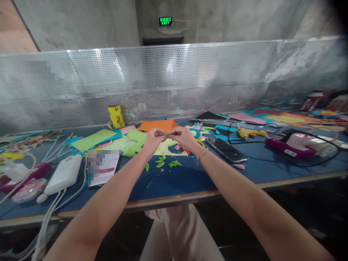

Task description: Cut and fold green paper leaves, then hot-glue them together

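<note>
- A green sign (165, 21) over the dark doorway reads "EXIT", under characters too small to read; the print on the yellow box (116, 116) cannot be made out.
- Both arms stretch over the blue table (176, 181). The left hand (152, 137) and right hand (183, 136) meet fingertip to fingertip, each pinching a small green piece (166, 134) above the paper scraps (165, 163).
- Fingers hide most of the piece; its shape is unclear.

Blue table (176, 181) (cluttered) bears paper scraps (163, 161), phone (227, 149)
</note>
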`<state>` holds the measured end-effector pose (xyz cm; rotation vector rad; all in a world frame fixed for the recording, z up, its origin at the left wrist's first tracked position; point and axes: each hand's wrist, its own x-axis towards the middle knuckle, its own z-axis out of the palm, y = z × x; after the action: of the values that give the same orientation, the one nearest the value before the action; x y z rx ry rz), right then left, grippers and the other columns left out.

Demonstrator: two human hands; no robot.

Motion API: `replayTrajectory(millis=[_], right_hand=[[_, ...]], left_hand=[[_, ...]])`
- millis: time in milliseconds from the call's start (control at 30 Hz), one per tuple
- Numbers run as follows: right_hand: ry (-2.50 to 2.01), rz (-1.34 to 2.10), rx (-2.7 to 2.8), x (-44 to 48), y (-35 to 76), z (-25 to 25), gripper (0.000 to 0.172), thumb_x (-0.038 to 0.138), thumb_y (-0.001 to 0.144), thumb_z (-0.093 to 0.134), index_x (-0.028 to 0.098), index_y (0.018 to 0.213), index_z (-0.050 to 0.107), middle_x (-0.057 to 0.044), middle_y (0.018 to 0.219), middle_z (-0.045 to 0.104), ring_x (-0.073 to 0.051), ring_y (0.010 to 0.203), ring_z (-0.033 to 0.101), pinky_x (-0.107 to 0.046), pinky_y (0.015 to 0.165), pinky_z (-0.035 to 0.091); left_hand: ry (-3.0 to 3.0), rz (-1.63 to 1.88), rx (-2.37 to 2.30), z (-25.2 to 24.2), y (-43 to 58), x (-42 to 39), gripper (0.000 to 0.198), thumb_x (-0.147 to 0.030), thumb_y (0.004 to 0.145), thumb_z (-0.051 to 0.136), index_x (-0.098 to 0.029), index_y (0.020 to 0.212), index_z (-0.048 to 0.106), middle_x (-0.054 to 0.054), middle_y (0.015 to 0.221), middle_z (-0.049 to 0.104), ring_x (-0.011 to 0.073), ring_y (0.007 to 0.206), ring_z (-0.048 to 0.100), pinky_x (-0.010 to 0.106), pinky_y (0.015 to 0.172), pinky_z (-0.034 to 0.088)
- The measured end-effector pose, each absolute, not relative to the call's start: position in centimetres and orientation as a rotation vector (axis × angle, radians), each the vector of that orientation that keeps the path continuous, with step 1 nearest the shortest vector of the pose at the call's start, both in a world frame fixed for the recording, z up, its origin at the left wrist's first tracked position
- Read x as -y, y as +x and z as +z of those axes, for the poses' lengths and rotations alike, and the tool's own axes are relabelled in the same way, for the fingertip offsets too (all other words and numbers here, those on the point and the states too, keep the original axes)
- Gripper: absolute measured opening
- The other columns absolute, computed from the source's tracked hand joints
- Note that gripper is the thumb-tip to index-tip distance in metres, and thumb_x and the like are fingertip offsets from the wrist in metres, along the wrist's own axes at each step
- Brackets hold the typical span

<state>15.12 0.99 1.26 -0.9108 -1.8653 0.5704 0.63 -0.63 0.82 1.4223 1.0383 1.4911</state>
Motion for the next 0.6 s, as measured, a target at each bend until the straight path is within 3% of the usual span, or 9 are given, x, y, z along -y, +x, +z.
replayTrajectory(millis=[600], right_hand=[[-0.666, 0.482, 2.024, -0.9, 16.3, 1.4, 0.012, 0.026, 0.07, 0.057, 0.017, 0.07, 0.064, -0.003, 0.068, 0.061, -0.013, 0.066, 0.056, -0.025, 0.062, 0.045]], left_hand=[[0.974, 1.312, -0.857, 1.3, 1.0, 1.1, 0.018, -0.003, 0.053, 0.062, -0.013, 0.064, 0.053, -0.001, 0.053, 0.057, 0.0092, 0.055, 0.057, 0.028, 0.069, 0.048]])
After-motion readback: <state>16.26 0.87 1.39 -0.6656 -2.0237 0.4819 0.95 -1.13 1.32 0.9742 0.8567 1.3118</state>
